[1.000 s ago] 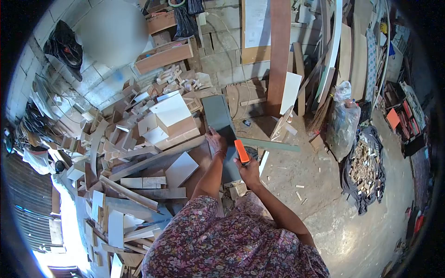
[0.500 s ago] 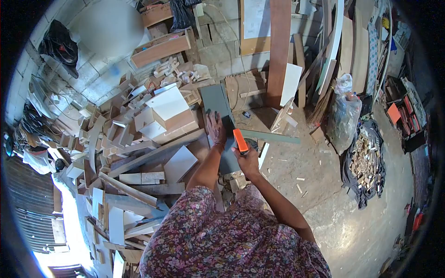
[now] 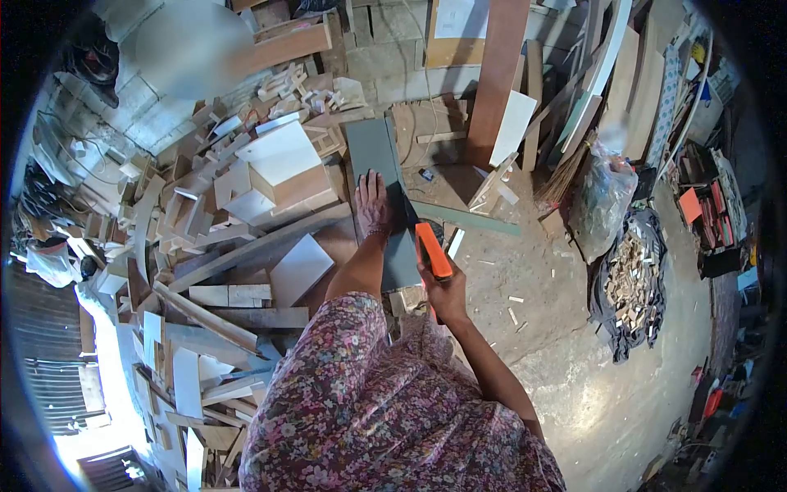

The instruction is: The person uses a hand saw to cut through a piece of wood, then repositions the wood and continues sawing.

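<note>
A long grey-green board [image 3: 370, 148] runs away from me, its near end close to my floral clothing. My left hand [image 3: 374, 205] lies flat on the board with its fingers stretched out. At the board's right edge, my right hand [image 3: 446, 293] is closed around the handle of a handsaw [image 3: 432, 250], orange and black. Its dark blade, seen nearly edge-on, points forward along that edge. A thin green strip of wood [image 3: 471, 218] sticks out to the right beyond the saw.
Piled wood offcuts [image 3: 279, 156] crowd the left side. Tall planks [image 3: 498, 82] lean against the back wall. On the right stand a clear plastic bag [image 3: 604, 197] and a dark sack of wood scraps [image 3: 635, 275]. Small chips lie on the concrete floor [image 3: 557, 320].
My right hand and the saw have moved back toward me and slightly right, showing more of the blade. My left hand stays flat on the board. The whole view has shifted a little.
</note>
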Available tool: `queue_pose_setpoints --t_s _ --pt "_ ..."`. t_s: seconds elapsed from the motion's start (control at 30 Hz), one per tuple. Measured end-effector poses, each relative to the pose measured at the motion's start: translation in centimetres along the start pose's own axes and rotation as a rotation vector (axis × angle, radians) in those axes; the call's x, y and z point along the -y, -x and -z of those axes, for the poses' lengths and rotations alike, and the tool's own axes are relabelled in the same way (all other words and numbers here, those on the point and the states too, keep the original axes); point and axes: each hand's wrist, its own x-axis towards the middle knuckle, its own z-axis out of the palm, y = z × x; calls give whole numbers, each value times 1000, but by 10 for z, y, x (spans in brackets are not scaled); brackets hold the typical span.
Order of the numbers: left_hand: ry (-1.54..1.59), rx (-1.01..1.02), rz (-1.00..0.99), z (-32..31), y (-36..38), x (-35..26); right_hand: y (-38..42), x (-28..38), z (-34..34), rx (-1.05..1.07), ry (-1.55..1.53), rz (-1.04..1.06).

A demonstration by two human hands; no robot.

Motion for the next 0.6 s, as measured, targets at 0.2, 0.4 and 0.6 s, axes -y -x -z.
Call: queue_pose_setpoints --t_s 0.2,0.4,0.6 --pt "-15 -37 11 -3 -1 -1 24 5 8 0 -7 25" --pt "78 2 37 -4 -1 1 22 -3 9 -19 -2 47" --pt "-56 135 45 11 -4 -7 0 9 -5 -8 62 -52"
